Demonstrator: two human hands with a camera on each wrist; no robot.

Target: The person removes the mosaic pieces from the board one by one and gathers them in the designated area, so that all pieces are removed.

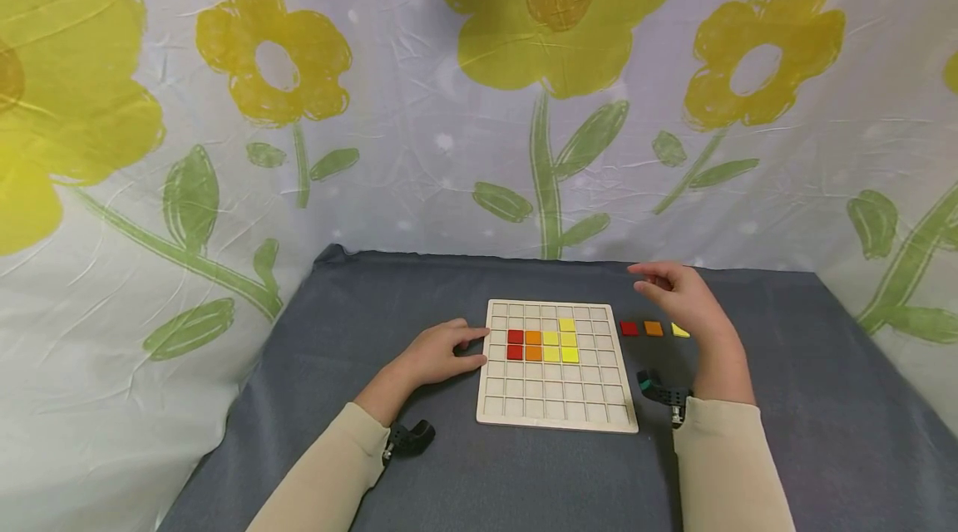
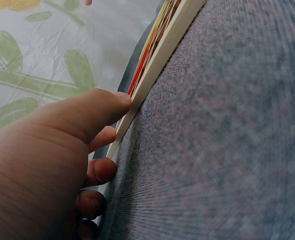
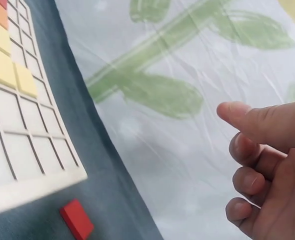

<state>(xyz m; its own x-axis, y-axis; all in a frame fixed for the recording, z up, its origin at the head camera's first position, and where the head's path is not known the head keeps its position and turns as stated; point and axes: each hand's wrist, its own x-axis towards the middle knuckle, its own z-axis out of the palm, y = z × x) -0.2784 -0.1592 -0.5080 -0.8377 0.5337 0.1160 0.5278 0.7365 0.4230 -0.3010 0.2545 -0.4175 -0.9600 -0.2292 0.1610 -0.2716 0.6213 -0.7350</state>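
A square wooden grid board (image 1: 554, 416) lies on the cloth. In its cells sit two red tiles (image 1: 515, 337), two orange tiles (image 1: 533, 337) and several yellow tiles (image 1: 569, 339). My left hand (image 1: 430, 356) touches the board's left edge with thumb and index fingertips; in the left wrist view the thumb (image 2: 102, 107) rests against the rim. Raised beyond the board's right side, my right hand (image 1: 677, 295) holds nothing, its fingers (image 3: 247, 180) loosely bent. Below it lie a loose red tile (image 1: 629, 328), an orange tile (image 1: 653, 329) and a partly hidden yellow tile (image 1: 679, 331).
Dark grey cloth (image 1: 449, 474) covers the table. Behind and beside it hangs a pale curtain (image 1: 419, 141) printed with yellow flowers. Black wrist mounts (image 1: 410, 438) are strapped at both sleeves.
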